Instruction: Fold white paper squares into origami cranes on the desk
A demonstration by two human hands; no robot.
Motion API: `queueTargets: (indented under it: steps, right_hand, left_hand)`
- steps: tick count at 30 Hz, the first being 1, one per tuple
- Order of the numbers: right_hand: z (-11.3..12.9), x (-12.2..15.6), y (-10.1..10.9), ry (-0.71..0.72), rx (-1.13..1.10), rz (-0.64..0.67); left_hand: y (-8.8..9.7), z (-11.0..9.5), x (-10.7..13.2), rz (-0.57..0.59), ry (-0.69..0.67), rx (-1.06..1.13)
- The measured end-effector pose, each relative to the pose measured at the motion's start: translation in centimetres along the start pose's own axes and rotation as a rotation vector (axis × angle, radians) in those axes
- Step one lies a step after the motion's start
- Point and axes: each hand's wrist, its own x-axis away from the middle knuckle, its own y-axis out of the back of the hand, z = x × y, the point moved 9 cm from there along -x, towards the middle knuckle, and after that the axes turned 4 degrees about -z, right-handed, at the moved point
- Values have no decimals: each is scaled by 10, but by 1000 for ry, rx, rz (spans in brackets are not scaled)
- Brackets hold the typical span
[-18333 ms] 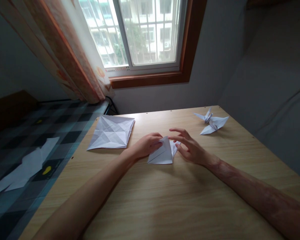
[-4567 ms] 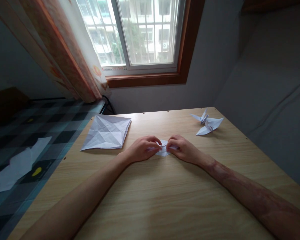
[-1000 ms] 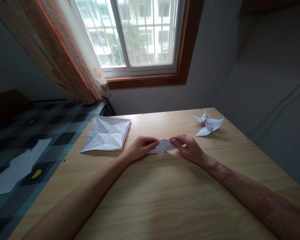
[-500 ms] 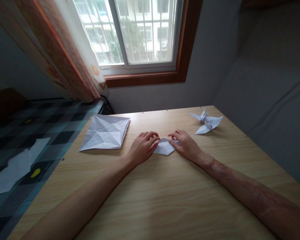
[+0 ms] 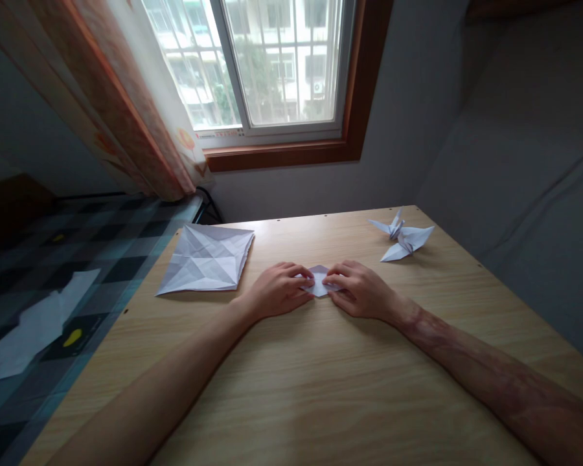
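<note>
A small piece of folded white paper (image 5: 319, 285) lies on the wooden table (image 5: 282, 388), between my two hands. At its left side my left hand (image 5: 282, 288) has its fingers curled, gripping the edge. My right hand (image 5: 357, 288) pinches the right side, fingertips resting on the paper near its middle. The paper's left and right ends are partly hidden under my fingers; its upper point and lower edge show.
Creased white sheets (image 5: 206, 262) lie stacked at the table's back left. Two folded paper cranes (image 5: 408, 243) sit at the back right. Torn white paper (image 5: 41, 327) rests on a checked bed cover (image 5: 10, 278) to the left. A window (image 5: 282, 65) stands behind.
Both hands have closed in on the folded paper from its sides, and my right hand has come slightly lower. The paper has turned a little, with a point now facing away from me.
</note>
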Motion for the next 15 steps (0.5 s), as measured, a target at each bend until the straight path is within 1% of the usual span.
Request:
queueTargets:
  steps: [2,5,9,12,15]
  right_hand:
    - [4,-1,1,16,14,13]
    - [5,-2,2,31,50,-8]
    - [4,-2,-3,32,46,-14]
    - [0,-2,-6,-24,-11,-16]
    - [-7,-2,-6,-117,-103,-24]
  left_hand:
    - [1,3,0,-24,15,-13]
    - [1,3,0,-32,8,-24]
    - [0,2,1,-35,-3,-17]
    - [-1,3,0,-42,8,25]
    - [-1,7,-2,-58,61,95]
